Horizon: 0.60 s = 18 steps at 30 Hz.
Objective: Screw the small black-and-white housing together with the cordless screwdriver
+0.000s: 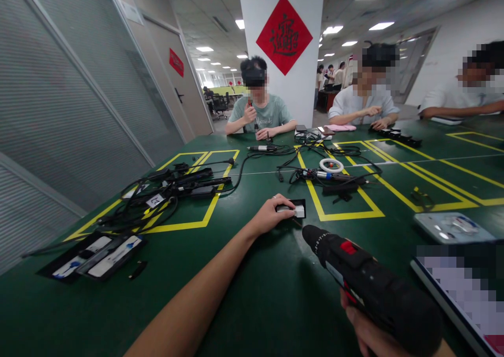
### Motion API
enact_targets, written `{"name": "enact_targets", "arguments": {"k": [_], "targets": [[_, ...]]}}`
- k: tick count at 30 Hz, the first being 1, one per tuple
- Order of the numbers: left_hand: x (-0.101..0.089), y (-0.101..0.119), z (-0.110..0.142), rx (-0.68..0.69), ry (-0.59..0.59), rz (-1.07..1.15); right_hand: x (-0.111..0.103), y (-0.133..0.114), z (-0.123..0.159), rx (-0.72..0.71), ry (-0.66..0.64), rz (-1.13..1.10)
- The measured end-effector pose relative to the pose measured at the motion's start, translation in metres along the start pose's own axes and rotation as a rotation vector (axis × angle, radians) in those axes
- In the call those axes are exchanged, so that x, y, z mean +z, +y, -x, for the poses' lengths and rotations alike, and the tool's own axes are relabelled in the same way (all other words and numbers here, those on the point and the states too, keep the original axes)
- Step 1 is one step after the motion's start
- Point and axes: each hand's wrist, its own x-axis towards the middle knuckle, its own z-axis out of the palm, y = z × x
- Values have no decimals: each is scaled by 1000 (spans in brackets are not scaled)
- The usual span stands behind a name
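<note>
My left hand [271,214] reaches forward across the green table [252,294] and pinches a small black part with a white label [296,209], holding it down on the surface. My right hand [368,333] is wrapped round the grip of a black cordless power screwdriver [366,281] with a red switch. Its tip points at the small part and sits just right of and below it.
Black adapters and cables [177,189] lie at the left in a yellow-marked box. More cables and a white tape roll [331,165] lie ahead. Flat black trays [98,254] are at the near left, a tablet [452,227] at the right. Three people sit across the table.
</note>
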Motion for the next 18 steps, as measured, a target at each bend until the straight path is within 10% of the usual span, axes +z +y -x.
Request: {"name": "enact_targets", "arguments": {"k": [9,18], "targets": [[0,1,-1,-15,-4,-4,0,44,-30,-99,-20,-153],[0,-2,-1,-23,5,4,2,32,-11,-79,107,-94]]}}
